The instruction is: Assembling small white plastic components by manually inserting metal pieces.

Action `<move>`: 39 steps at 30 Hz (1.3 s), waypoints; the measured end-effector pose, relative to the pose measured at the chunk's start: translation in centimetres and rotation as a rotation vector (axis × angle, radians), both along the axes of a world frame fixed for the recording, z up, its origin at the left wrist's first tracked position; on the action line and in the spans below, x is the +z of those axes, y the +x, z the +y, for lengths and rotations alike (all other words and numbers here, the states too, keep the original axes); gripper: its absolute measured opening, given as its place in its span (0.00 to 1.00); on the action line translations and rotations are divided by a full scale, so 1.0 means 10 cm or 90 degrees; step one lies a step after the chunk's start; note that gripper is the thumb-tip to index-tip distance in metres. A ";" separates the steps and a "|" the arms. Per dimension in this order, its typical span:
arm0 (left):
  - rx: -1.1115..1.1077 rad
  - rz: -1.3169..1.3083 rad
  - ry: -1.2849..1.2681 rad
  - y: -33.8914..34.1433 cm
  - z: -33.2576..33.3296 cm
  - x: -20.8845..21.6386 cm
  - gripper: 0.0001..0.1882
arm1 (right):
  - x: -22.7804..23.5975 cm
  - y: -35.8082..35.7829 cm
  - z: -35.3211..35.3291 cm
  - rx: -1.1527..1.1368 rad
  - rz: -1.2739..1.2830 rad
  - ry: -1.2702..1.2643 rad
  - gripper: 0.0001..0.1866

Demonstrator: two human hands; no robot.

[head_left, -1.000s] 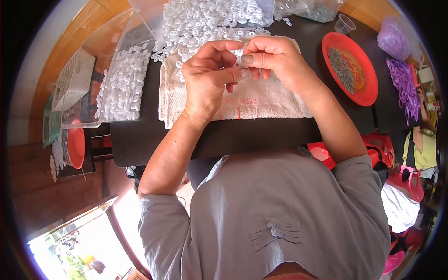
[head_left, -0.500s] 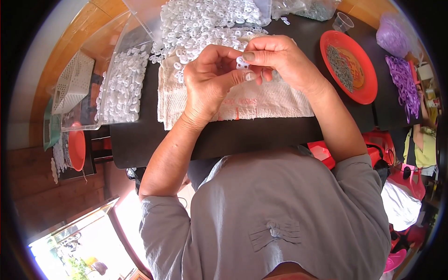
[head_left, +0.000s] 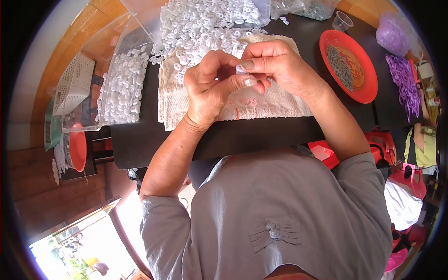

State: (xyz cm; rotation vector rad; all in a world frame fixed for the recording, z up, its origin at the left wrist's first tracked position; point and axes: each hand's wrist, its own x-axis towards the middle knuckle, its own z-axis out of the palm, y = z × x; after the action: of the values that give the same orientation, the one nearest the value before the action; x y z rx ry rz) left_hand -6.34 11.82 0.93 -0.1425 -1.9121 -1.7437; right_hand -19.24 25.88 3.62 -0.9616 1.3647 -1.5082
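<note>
My left hand (head_left: 210,88) and my right hand (head_left: 282,65) meet over the cloth, fingertips touching. Pinched between them is a small white plastic piece (head_left: 240,69), mostly covered by the right thumb. Left thumb and bent fingers close around it from the other side. Under my hands lies a folded cream cloth (head_left: 280,106) with faded red print. Just beyond, a heap of small white oval plastic pieces with holes (head_left: 205,44) spills onto the cloth's far edge.
A clear bin (head_left: 122,88) of similar white pieces stands at left. On the right are a red plate (head_left: 368,84) holding grey metal pins (head_left: 339,67), a clear cup (head_left: 343,21) and purple strips (head_left: 404,84). The dark table's (head_left: 154,144) near edge runs before my torso.
Both hands have come slightly closer together. The white piece, plainly seen before, has shifted slightly down and is now mostly hidden under my right thumb.
</note>
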 end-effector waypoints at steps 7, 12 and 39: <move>-0.018 0.011 0.032 0.02 0.03 0.04 0.16 | -0.04 0.05 -0.01 0.010 -0.041 -0.035 0.11; 0.011 0.020 -0.001 0.00 0.00 -0.02 0.14 | -0.09 0.05 -0.01 0.050 -0.101 -0.020 0.10; 0.041 -0.151 0.091 -0.15 -0.07 -0.02 0.11 | -0.06 -0.18 -0.02 -0.074 0.090 0.018 0.11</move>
State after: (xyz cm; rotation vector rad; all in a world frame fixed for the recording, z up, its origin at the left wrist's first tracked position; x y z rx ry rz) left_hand -7.86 11.11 0.73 0.1835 -1.9205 -1.9166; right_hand -21.01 25.67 3.04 -1.0013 1.5621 -1.5257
